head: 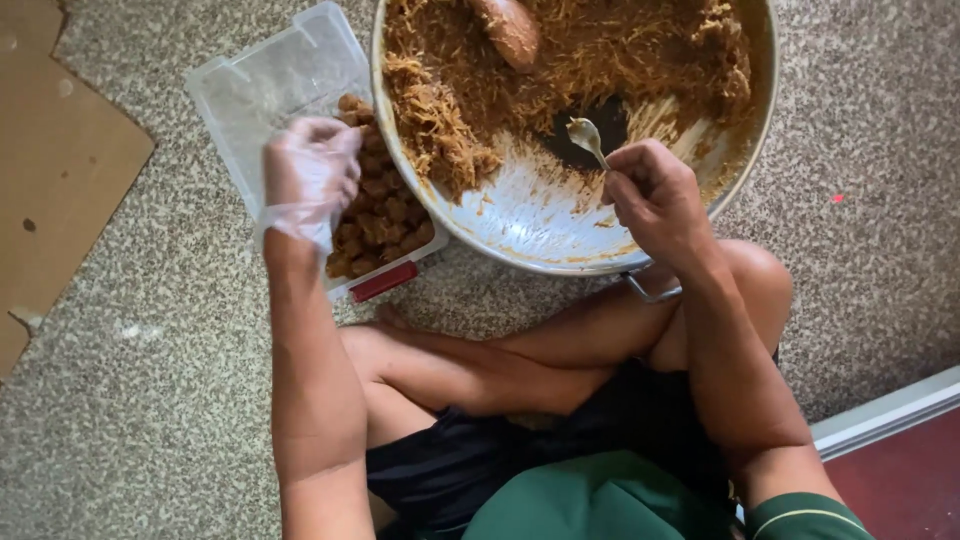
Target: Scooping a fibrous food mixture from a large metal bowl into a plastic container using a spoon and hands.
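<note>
The gloved left hand pinched a ball over the half-filled container; the right hand gripped a spoon in the pan, much mixture left.

Home floor cooking spot: speckled floor, big metal pan.
</note>
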